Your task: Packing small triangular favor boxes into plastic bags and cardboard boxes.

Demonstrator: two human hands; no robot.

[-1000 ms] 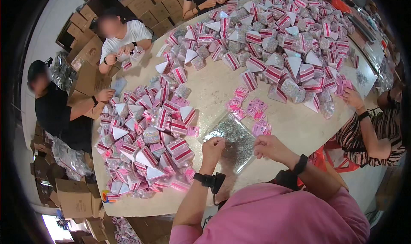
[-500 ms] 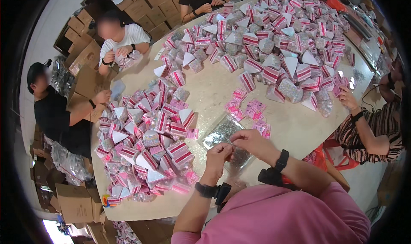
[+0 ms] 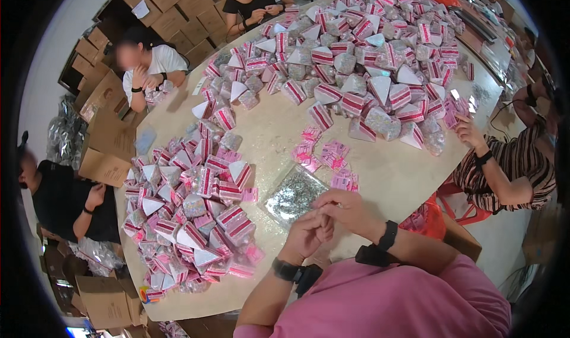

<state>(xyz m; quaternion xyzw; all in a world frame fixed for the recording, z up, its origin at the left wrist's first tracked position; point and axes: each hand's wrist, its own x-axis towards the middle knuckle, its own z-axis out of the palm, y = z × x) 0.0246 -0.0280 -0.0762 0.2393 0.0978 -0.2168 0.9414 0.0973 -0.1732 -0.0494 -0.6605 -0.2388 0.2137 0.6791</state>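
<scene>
My left hand (image 3: 310, 235) and my right hand (image 3: 347, 212) meet over the near edge of the table, fingertips pinched together. Whatever lies between their fingers is too small or hidden to make out. Just beyond them sits a flat clear tray (image 3: 278, 217) holding many small silvery pieces, its near corner covered by my hands. Small pink printed cards (image 3: 334, 155) lie in loose clusters past the tray. To the left spreads a heap of clear-wrapped, wedge-shaped packets (image 3: 228, 191) with pink and white stripes.
A larger packet pile (image 3: 356, 83) covers the table's far side. Several people sit around the table (image 3: 270, 133). Cardboard boxes (image 3: 110, 142) stand at the left, a tape roll (image 3: 143, 294) at the near-left edge, and a red bag (image 3: 428, 219) beside a box at my right.
My hands have come together, fingers now touching. The whole scene has shifted left in view. The left person in black has drawn a hand back from the heap.
</scene>
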